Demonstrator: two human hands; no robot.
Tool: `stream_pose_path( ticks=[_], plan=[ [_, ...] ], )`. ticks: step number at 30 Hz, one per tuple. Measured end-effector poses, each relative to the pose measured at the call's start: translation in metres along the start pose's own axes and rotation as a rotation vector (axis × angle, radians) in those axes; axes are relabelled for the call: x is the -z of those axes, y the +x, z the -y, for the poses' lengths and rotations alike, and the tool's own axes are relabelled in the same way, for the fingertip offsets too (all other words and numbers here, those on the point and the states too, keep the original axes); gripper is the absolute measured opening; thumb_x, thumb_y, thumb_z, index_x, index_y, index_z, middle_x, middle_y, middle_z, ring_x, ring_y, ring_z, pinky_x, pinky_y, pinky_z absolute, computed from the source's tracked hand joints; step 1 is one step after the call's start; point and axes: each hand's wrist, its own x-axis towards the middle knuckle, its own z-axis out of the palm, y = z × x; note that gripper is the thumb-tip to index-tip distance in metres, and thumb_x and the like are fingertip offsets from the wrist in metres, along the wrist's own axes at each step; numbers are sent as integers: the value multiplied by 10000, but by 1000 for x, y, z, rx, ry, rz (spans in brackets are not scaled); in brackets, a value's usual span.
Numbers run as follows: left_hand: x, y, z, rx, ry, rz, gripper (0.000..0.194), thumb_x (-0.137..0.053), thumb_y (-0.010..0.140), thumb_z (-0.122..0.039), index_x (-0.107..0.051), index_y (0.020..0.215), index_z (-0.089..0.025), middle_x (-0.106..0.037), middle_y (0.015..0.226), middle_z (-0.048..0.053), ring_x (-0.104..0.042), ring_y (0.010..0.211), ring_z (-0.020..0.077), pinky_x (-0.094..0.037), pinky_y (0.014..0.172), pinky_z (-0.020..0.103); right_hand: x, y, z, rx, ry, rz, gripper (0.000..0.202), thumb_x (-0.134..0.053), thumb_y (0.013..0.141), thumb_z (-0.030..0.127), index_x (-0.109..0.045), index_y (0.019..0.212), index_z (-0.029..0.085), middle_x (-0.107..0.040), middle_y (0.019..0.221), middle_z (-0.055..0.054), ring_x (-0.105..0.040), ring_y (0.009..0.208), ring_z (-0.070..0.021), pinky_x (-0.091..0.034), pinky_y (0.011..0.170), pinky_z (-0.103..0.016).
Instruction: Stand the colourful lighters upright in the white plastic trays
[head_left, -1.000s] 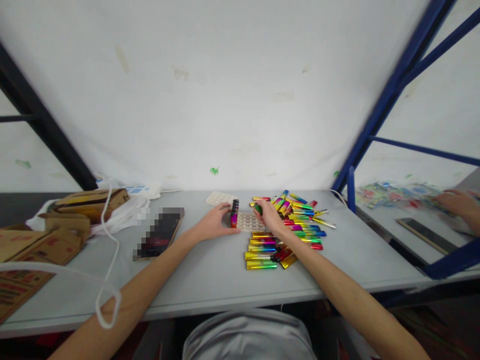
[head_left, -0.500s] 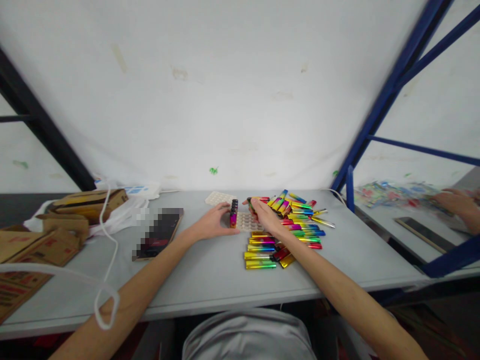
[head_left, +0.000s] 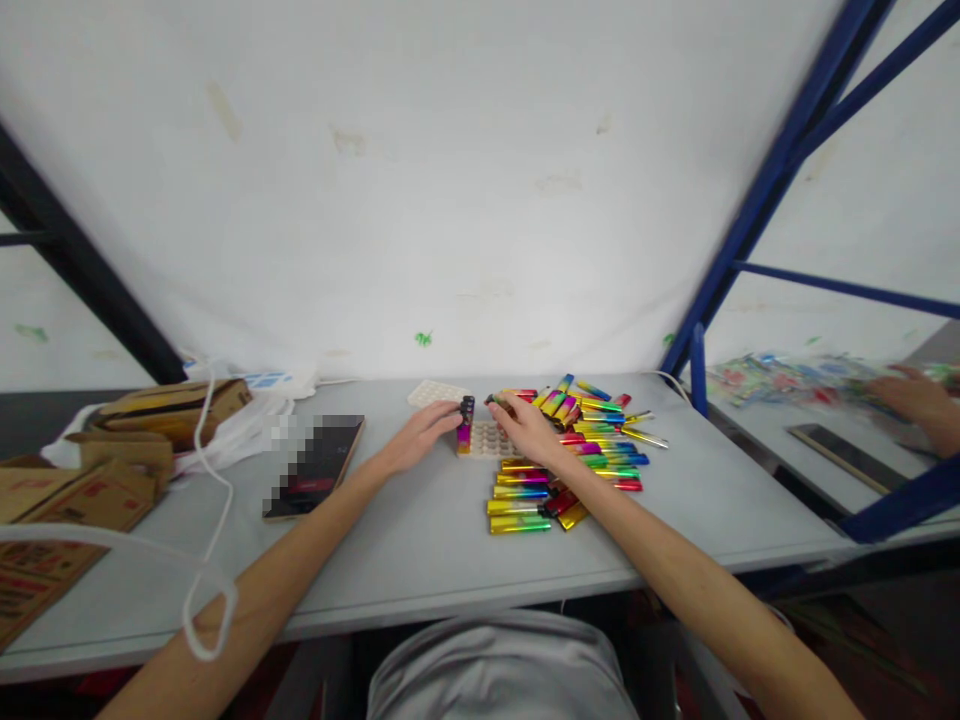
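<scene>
Several shiny lighters [head_left: 464,438] with black tops stand upright in a row at the left end of a pale tray with round hollows [head_left: 489,438]. My left hand [head_left: 421,436] is beside this row, its fingers stretched out and touching the black tops. Over the tray, my right hand [head_left: 526,430] pinches a lighter [head_left: 493,399]; its dark end pokes out at the fingertips and the rest is mostly hidden. Many loose metallic lighters [head_left: 520,508], yellow, red, green and blue, lie piled to the right, partly under my right forearm.
Another pale tray [head_left: 437,393] lies behind. On the left are a dark phone [head_left: 324,465], a white cable [head_left: 217,540] and cardboard boxes [head_left: 82,510]. A blue metal frame [head_left: 699,370] stands on the right; beyond it are another person's hand [head_left: 911,400] and a phone [head_left: 846,455].
My left hand has shifted from gripping around the row's side to laying its fingers at the lighter tops. My right hand has moved slightly left, bringing its lighter nearer the row.
</scene>
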Motion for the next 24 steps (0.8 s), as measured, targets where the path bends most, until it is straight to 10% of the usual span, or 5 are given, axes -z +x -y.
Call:
stream_pose_path(
  ticks=[24],
  plan=[
    [0, -4, 1, -40, 259, 89, 830, -831, 712, -458, -555, 1430, -144, -609, 1467, 154, -589, 1328, 361, -434, 1168, 464, 1, 11, -16, 125, -186, 3, 221, -562, 1030, 394, -616, 1115, 197, -757, 809, -31, -708, 755, -196, -482, 745, -285]
  ],
)
